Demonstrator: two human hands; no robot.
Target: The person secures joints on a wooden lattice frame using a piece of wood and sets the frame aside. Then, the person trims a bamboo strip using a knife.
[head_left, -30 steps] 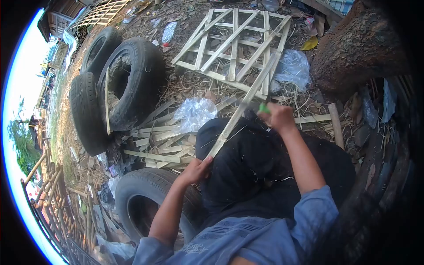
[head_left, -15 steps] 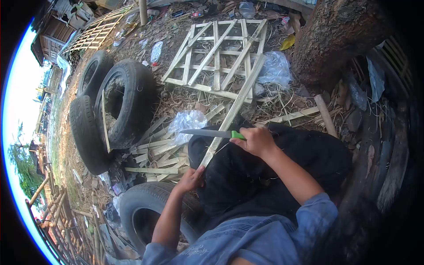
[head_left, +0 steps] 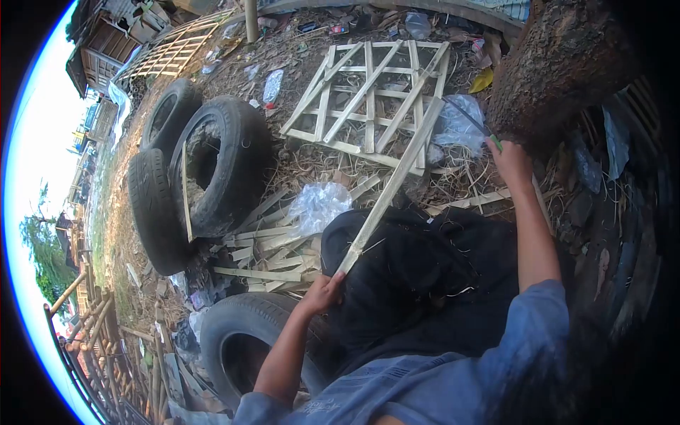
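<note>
My left hand is closed round the near end of a long pale bamboo strip, which slants up and away to the right across my dark-trousered legs. A thin sliver sticks out from the strip near that hand. My right hand grips a knife by its green handle. The blade points up and left, its tip close to the far end of the strip; whether they touch I cannot tell. Beyond the strip, a woven bamboo lattice lies on the ground.
Several old tyres stand to the left, one more tyre near my left arm. Split bamboo pieces and a clear plastic bag lie between them and my legs. A thick tree trunk rises at the far right.
My right hand has carried the knife from over the near part of the strip, away and right, to its far end. My left hand keeps its hold. The view has shifted slightly.
</note>
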